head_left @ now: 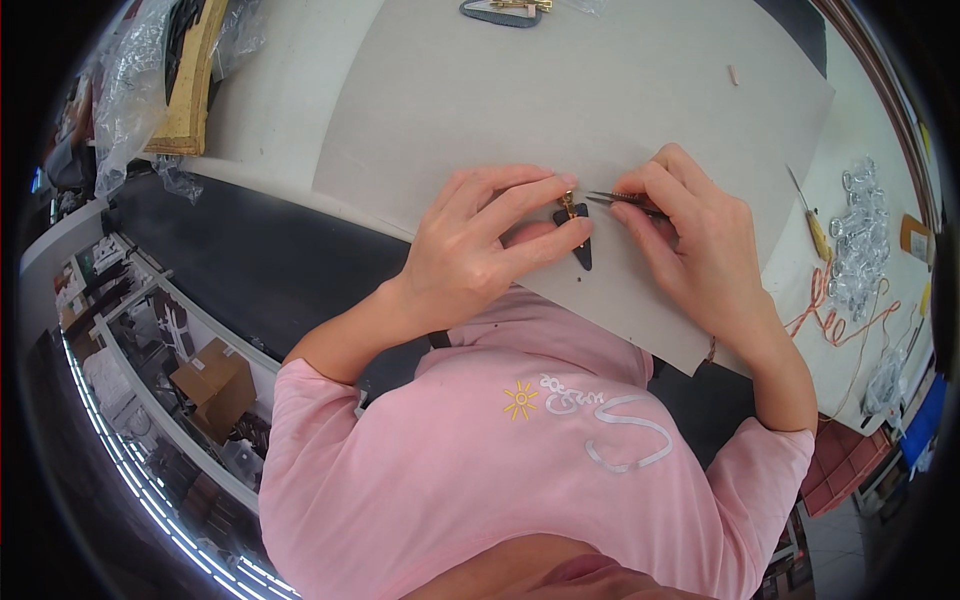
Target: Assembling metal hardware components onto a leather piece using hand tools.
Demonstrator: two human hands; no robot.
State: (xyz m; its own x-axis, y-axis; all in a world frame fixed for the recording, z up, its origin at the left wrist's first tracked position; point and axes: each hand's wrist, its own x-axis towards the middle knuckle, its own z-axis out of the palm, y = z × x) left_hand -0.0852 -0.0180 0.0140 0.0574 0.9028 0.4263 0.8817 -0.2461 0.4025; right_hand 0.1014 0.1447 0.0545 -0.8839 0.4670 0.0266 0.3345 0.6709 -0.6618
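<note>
Over a pale grey board, my left hand (470,230) pinches a small black pointed tab (585,255), which looks like leather, with a gold-coloured metal fitting (568,203) at its upper end. Its fingers partly cover both. Just to the right, my right hand (690,225) is closed around dark, slim tweezers (630,199). Their two thin tips point left, slightly apart, close beside the gold fitting; I cannot tell whether they touch it.
At the far edge of the grey board (450,110) lies a grey tray (490,17) with gold-coloured pieces. A yellow-handled pointed tool (818,238), clear packets (860,240) and orange cord (830,325) lie right. A wooden frame (190,110) stands far left.
</note>
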